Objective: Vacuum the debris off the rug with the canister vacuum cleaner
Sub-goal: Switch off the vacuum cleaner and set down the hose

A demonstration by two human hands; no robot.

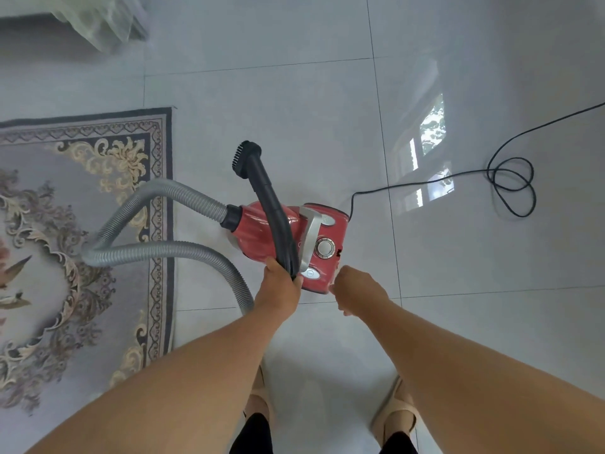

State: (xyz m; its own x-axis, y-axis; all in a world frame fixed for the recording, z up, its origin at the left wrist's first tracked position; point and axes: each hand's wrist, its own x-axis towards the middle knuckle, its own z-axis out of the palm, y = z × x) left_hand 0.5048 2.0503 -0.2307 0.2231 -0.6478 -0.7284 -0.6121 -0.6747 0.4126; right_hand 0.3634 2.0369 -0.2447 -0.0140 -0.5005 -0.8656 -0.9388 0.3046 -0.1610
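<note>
Stands in beige shoes (396,417) on glossy pale floor tiles (294,93), over a red plastic canister vacuum cleaner (258,234) parked just beside the right edge of the ornate grey patterned rug (49,198). Grips with the left hand (280,285) the lower end of a black curved wand (262,185), fingers wrapped round it, brush nozzle (242,155) pointing away beyond the canister. Holds the right hand (355,290) at the canister's near corner, fingers curled under; cannot tell whether touching or pinching anything. To the left, a grey ribbed hose (157,251) looped onto the rug; well to the right, a black power cord (510,188) coiled.
</note>
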